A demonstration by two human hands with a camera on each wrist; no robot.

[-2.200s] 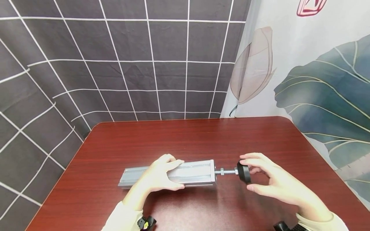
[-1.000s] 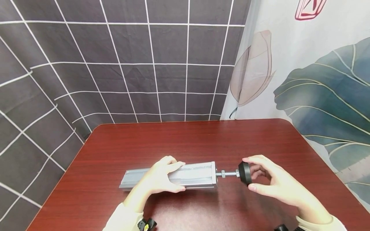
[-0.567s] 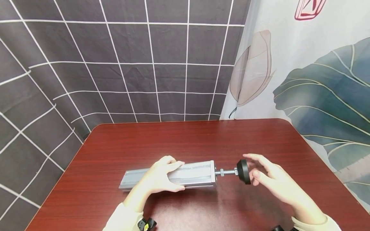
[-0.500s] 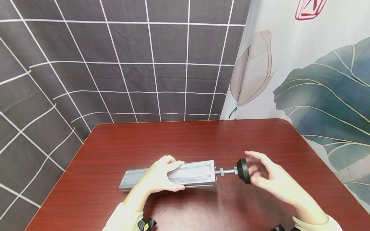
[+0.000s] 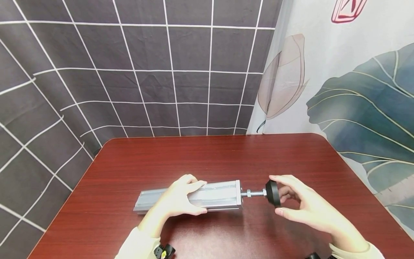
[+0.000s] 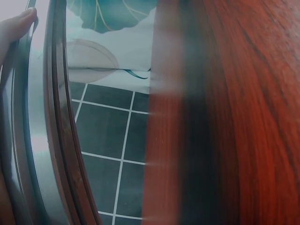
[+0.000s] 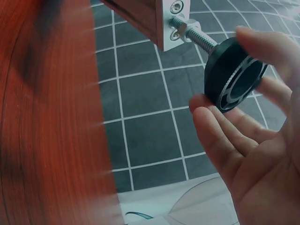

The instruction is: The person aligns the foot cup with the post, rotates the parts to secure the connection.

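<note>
A silver aluminum profile [image 5: 215,194] lies lengthwise across the head view, with a shadow on the tabletop below it. My left hand [image 5: 176,198] grips it from above, thumb on the near side and fingers over the far side. From the flat plate [image 5: 238,194] at its right end sticks out a threaded rod with nuts [image 5: 253,193], ending in a black leveling foot [image 5: 272,193]. Thumb and fingertips of my right hand [image 5: 307,208] pinch the foot's rim. In the right wrist view the foot's hollow underside [image 7: 241,82] faces the palm.
The reddish-brown wooden table [image 5: 181,154] stretches behind and to both sides of the profile. Past its back edge hang a dark grey curtain with white grid lines [image 5: 145,82] and a white curtain with leaf prints [image 5: 349,104].
My right hand came off the foot's rim, shifted its fingers around about half a second ago, and now spans the rim again. The left hand and the profile have hardly moved.
</note>
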